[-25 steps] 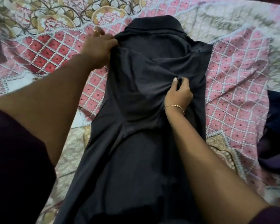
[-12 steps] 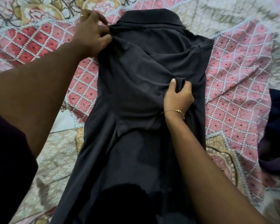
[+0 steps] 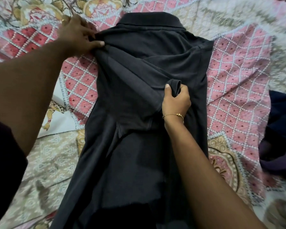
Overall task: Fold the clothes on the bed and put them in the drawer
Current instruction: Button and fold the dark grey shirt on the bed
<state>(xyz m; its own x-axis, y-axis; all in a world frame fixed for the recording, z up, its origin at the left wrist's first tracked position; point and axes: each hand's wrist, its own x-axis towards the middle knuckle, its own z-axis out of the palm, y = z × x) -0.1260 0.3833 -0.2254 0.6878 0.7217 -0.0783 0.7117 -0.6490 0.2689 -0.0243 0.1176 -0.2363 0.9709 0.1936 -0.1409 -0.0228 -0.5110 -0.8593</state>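
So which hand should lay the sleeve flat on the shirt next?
Probably the right hand: it already pinches the sleeve cuff over the dark shirt. The left hand grips the shoulder edge, anchoring the fold.

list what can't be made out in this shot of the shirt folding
Head view only:
- Hem of the dark collared shirt: cut off by the bottom edge.
- Dark clothes at right: cut by the frame edge, type unclear.
- Left hand fingertips: tucked behind the shoulder fabric.
- Drawer: out of view.

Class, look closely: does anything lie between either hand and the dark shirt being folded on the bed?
Nothing visible does. The left hand grips the dark shirt at its shoulder, and the right hand pinches the folded-in sleeve cuff.
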